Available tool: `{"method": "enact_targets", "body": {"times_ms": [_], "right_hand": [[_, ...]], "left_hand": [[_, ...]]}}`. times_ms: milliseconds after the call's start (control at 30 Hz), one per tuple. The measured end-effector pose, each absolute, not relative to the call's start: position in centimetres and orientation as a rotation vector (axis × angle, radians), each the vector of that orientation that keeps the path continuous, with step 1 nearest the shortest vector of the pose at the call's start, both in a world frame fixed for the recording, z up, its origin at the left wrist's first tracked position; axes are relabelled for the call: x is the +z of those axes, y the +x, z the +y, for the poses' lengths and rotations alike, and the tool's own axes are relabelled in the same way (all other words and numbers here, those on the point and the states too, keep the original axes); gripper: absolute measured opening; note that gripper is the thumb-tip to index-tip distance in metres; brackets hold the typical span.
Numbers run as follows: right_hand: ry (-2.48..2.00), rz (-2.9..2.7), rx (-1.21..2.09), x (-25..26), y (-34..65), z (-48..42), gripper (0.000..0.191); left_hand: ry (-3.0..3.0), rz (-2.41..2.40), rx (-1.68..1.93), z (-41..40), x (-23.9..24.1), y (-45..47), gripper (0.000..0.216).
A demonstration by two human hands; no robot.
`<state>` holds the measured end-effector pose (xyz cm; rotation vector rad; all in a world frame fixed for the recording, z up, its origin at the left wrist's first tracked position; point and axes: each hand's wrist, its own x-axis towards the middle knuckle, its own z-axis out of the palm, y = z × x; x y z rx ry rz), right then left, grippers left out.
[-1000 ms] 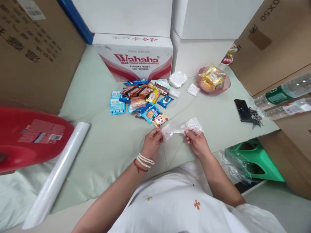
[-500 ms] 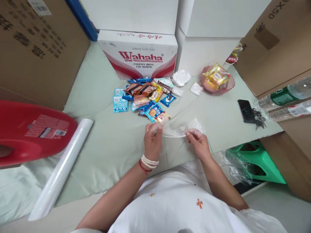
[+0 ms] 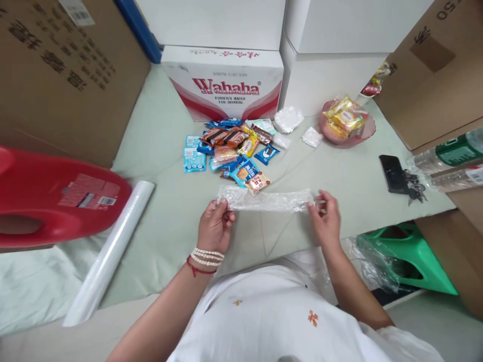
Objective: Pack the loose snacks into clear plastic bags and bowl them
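A clear plastic strip [image 3: 269, 201], like a folded bag or film, stretches sideways just in front of a heap of wrapped snacks [image 3: 230, 143]. Its left end is pinched between the thumb and fingers of my left hand [image 3: 217, 223], which has white beads and a red cord at the wrist. At the other end, my right hand [image 3: 326, 218] grips the strip by thumb and fingertips, with the other fingers loosely curled. Just behind the strip lies a cream snack packet [image 3: 258, 183]. Light blue packets [image 3: 194, 160] sit at the heap's left.
Behind the heap stands a Wahaha carton [image 3: 230, 90]. To the right are a pink bowl [image 3: 328, 131] of yellow packets, a black phone [image 3: 393, 173], keys [image 3: 416, 188] and plastic bottles [image 3: 455, 151]. A white roll [image 3: 109, 251] and red jug [image 3: 56, 201] lie left; a green stool [image 3: 426, 261] is lower right.
My hands have moved apart, the left one leftward and the right one slightly rightward. The bunched plastic between them is now drawn out into a long flat strip.
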<state>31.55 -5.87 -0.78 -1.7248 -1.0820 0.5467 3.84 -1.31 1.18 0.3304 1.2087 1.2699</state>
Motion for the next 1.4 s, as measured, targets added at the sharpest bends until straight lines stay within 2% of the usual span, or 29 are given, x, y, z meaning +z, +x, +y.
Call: {"method": "enact_targets", "body": {"times_ms": [67, 100, 167, 267, 400, 567, 733, 967, 1067, 1233, 1400], "right_hand": [[-1.684, -1.242, 0.190, 0.8, 31.8, -5.5, 0.034], [-1.623, -1.364, 0.120, 1.6, 31.5, -5.2, 0.024], [-1.438, -1.679, 0.178, 2.5, 30.4, -4.3, 0.014], [-1.213, -2.056, 0.380, 1.9, 27.6, -2.6, 0.017], [-1.288, -2.238, 0.523, -0.7, 24.3, -1.0, 0.022], [-1.420, -1.963, 0.700, -1.1, 22.8, -0.9, 0.018], [-1.461, -1.692, 0.875, 0.2, 22.1, -1.4, 0.018], [-1.406, -0.912, 1.523, 1.6, 24.1, -1.0, 0.036], [-1.333, -0.745, 1.706, 2.5, 26.4, -0.4, 0.041], [-1.339, -0.703, 1.724, 2.7, 29.7, -0.2, 0.045], [-1.372, -1.021, 1.425, 1.4, 30.7, -1.9, 0.032]], "left_hand": [[0.362, 1.214, 1.277, -1.3, 1.2, 4.0, 0.055], [0.372, 1.211, 1.275, -1.3, 1.1, 4.1, 0.055], [0.386, 1.201, 1.264, -1.2, 1.0, 4.4, 0.056], [0.403, 1.185, 1.237, -1.1, 0.9, 4.8, 0.056], [0.419, 1.160, 1.202, -1.0, 0.9, 4.8, 0.058], [0.445, 1.217, 1.135, -2.0, 0.7, 4.8, 0.072], [0.637, 1.228, 0.939, -2.6, 0.0, 6.5, 0.053], [0.614, 1.033, 0.910, -1.9, -0.2, 6.2, 0.047], [0.600, 0.949, 0.888, -2.0, -0.1, 5.4, 0.044], [0.560, 0.879, 0.893, -2.2, -0.1, 4.6, 0.043], [0.555, 0.887, 0.886, -2.2, -0.3, 4.4, 0.048]]}}
